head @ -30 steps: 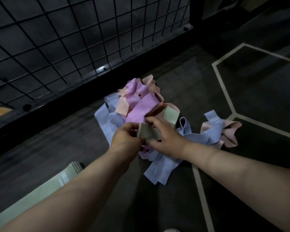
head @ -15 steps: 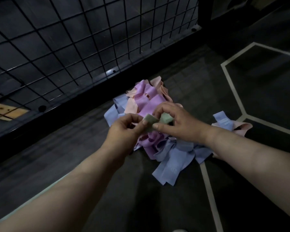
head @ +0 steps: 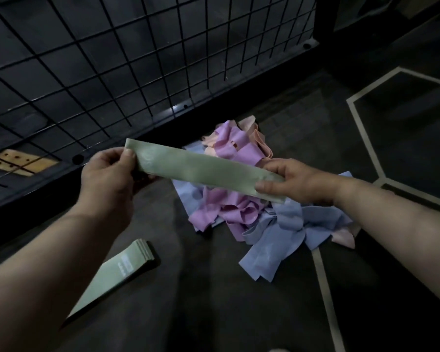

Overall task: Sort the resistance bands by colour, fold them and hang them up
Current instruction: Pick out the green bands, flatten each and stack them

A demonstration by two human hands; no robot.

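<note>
A pale green resistance band (head: 201, 170) is stretched flat in the air between my hands. My left hand (head: 107, 176) pinches its left end and my right hand (head: 295, 181) pinches its right end. Below it on the dark floor lies a jumbled pile of bands (head: 241, 199): purple ones (head: 229, 209), blue ones (head: 272, 240) and peach-pink ones (head: 254, 138). A neat stack of flat green bands (head: 117, 273) lies on the floor at the lower left, partly hidden by my left forearm.
A black wire grid panel (head: 112, 59) stands along the back and left, on a dark base rail (head: 61, 184). Pale lines (head: 323, 280) mark the floor to the right. Behind the grid at the left a wooden piece (head: 18, 163) shows.
The green band was bunched small between both hands over the pile. Now my hands have moved apart and pulled it out to full length, and the camera has tilted to show the green stack.
</note>
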